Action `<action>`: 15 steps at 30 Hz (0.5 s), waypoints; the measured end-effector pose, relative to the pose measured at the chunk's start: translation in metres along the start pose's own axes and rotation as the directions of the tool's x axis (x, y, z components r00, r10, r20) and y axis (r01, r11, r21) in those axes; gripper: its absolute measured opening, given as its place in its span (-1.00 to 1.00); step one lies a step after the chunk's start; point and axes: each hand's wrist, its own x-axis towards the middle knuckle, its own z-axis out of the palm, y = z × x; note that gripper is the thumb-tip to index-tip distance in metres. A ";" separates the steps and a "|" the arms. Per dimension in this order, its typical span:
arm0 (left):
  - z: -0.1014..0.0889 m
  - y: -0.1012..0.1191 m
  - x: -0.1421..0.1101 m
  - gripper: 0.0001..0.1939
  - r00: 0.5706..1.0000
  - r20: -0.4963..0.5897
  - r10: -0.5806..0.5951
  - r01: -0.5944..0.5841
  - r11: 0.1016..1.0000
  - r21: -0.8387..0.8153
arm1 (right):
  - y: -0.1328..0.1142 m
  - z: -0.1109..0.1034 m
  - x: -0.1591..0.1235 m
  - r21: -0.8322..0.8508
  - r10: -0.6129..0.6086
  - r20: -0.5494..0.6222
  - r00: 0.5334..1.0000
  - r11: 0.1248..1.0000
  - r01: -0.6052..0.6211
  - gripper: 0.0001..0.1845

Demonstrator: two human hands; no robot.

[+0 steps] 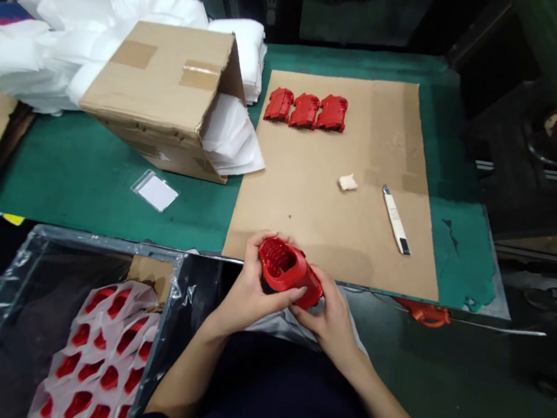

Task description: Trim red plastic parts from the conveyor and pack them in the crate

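Between both hands, just off the front edge of the table, is a red plastic housing (286, 269) with a ribbed opening facing up. My left hand (248, 296) grips its left side, thumb laid across the front. On its right side, my right hand (329, 315) closes round the lower end. Three similar red plastic parts (304, 110) stand in a row at the back of the cardboard sheet (305, 192). A white-handled craft knife (396, 221) lies on the sheet's right side, with a small pale crumpled piece (348, 183) to its left.
An open cardboard box (156, 88) with white foam bags (231, 136) sticking out stands left of the sheet. More white bags (103, 21) pile behind it. A lined crate (171, 291) at lower left holds several wrapped red parts (89, 368). A clear sleeve (157, 190) lies on the green tabletop (87, 167).
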 end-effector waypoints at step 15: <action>-0.007 -0.049 0.114 -0.64 0.789 -0.200 0.581 -0.332 0.677 0.657 | -0.003 -0.051 0.107 -0.528 -0.128 0.172 0.977 0.825 0.201 -0.65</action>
